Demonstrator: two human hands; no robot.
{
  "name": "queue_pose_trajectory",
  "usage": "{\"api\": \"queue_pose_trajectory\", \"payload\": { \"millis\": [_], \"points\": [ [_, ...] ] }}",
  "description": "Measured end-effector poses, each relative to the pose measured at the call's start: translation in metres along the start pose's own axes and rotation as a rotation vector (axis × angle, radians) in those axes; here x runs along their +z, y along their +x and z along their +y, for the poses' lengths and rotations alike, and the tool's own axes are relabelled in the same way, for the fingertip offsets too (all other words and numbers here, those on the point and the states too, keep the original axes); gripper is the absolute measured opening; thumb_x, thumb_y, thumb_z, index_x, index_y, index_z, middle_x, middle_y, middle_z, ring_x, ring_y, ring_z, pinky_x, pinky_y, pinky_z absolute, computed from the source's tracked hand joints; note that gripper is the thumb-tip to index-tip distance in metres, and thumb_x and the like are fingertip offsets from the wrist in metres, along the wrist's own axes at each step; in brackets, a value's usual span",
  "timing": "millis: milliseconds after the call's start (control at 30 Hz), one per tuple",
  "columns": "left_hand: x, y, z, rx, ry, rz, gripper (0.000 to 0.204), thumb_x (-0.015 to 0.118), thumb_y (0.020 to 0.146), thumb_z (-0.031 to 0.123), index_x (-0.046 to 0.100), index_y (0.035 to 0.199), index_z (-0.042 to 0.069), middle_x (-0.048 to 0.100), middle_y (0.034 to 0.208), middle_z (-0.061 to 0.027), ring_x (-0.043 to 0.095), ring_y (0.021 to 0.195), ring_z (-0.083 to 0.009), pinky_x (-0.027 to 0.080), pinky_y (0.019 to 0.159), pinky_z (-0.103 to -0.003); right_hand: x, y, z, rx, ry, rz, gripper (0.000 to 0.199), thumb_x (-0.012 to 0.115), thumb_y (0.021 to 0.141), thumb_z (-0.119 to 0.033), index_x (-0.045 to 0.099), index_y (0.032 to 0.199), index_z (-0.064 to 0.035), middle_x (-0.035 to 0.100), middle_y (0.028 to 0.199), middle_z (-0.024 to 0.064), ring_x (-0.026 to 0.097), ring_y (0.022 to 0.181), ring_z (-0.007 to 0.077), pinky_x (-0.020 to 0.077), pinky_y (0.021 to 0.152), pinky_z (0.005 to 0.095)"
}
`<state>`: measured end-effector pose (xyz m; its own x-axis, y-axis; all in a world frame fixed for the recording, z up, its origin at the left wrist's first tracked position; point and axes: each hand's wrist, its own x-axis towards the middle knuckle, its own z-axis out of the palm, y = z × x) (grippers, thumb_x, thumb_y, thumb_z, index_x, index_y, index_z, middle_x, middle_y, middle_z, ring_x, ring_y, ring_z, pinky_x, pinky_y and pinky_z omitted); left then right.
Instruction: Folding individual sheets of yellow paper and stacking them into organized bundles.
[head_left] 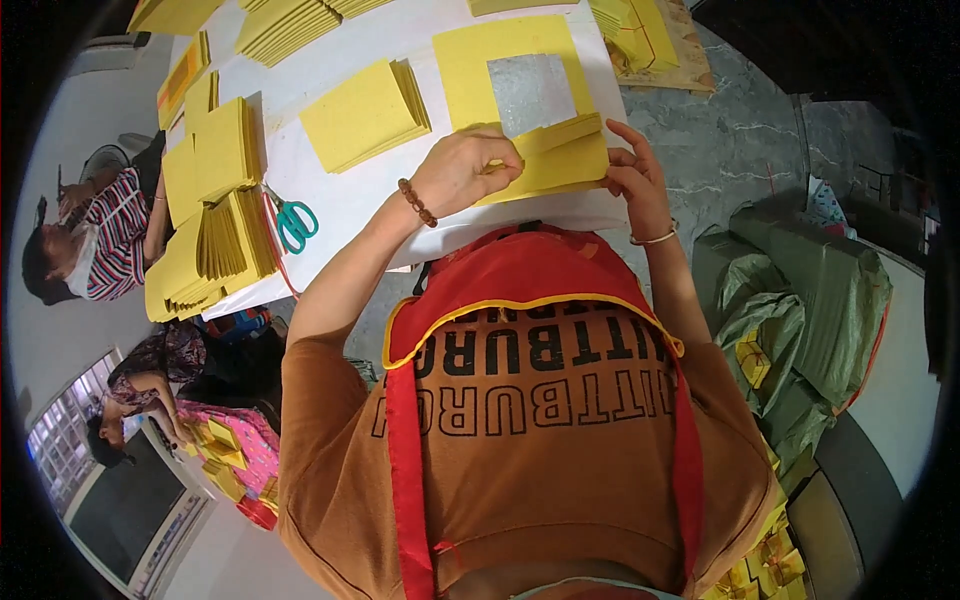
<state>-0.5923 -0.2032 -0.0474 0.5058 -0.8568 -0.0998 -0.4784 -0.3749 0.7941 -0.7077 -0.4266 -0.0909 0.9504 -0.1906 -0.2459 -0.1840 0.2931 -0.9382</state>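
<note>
My left hand (466, 168), with a bead bracelet on its wrist, is closed in a pinch at the near left edge of a folded yellow paper (565, 165). At that paper's right edge is my right hand (640, 182), its fingers apart and the fingertips touching the corner. Under and beyond the fold lies a larger yellow sheet (460, 70) with a silver square (532, 95) on it. To the left, a stack of folded yellow paper (365, 115) lies on the white table (295, 160).
Green-handled scissors (296, 227) lie near the table's left edge, beside fanned yellow paper stacks (225, 235). More bundles (285, 30) line the far side. Two other people (110, 235) sit at the left. Large green wrapped bales (810, 290) stand on the right.
</note>
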Motion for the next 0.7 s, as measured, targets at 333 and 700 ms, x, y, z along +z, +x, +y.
{"api": "queue_pose_trajectory", "payload": {
  "millis": [333, 700],
  "points": [
    [0.011, -0.009, -0.002, 0.272, 0.231, 0.199, 0.041, 0.05, 0.066, -0.006, 0.058, 0.103, 0.009, 0.046, 0.073, -0.0082, 0.049, 0.07, -0.0223, 0.042, 0.06, -0.031, -0.002, 0.006, -0.007, 0.078, -0.215, -0.051, 0.045, 0.062, 0.077, -0.012, 0.045, 0.118, -0.0079, 0.06, 0.072, 0.0014, 0.052, 0.06, 0.0056, 0.0359, 0.049, 0.0184],
    [0.013, -0.008, 0.004, 0.222, 0.29, 0.183, 0.041, 0.067, 0.069, 0.033, 0.058, 0.104, 0.013, 0.053, 0.078, -0.0063, 0.05, 0.076, -0.0226, 0.044, 0.065, -0.032, 0.017, 0.021, -0.017, 0.007, -0.075, 0.002, 0.045, 0.066, 0.075, -0.009, 0.046, 0.115, -0.0063, 0.059, 0.065, 0.0019, 0.053, 0.058, 0.006, 0.0419, 0.05, 0.0192]
  ]
}}
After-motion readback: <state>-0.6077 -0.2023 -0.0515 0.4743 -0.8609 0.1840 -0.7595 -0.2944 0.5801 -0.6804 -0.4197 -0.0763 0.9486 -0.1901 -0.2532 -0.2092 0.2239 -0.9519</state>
